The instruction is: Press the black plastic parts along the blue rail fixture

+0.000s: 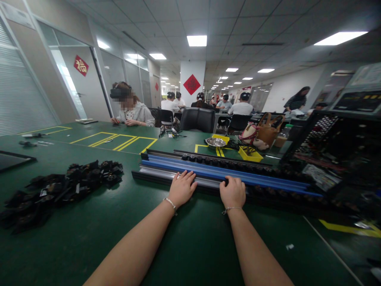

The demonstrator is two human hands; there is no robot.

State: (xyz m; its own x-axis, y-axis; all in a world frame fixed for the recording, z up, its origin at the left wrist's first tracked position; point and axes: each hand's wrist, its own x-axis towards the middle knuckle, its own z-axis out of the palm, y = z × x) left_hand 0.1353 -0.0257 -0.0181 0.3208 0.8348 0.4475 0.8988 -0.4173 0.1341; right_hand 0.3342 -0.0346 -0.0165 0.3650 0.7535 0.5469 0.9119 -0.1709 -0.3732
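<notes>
A long black-edged rack (143,174) with a silver channel and a blue strip (178,163) lies across the table in front of me. My left hand (182,188) rests on its silver channel, fingers stretched out and holding nothing. Further right, my right hand (233,191) is closed over the near side of the rack, around a small black part (227,181) that shows between thumb and forefinger. Most of that part is hidden by the hand. Rows of similar dark parts (276,190) line the rack to the right.
A heap of black parts (77,182) lies on the green table at left. Behind the rack are a metal bowl (216,142) and a yellow tray (250,154). A dark open case (315,151) stands at right. Across the table sits a person (132,111) wearing a headset.
</notes>
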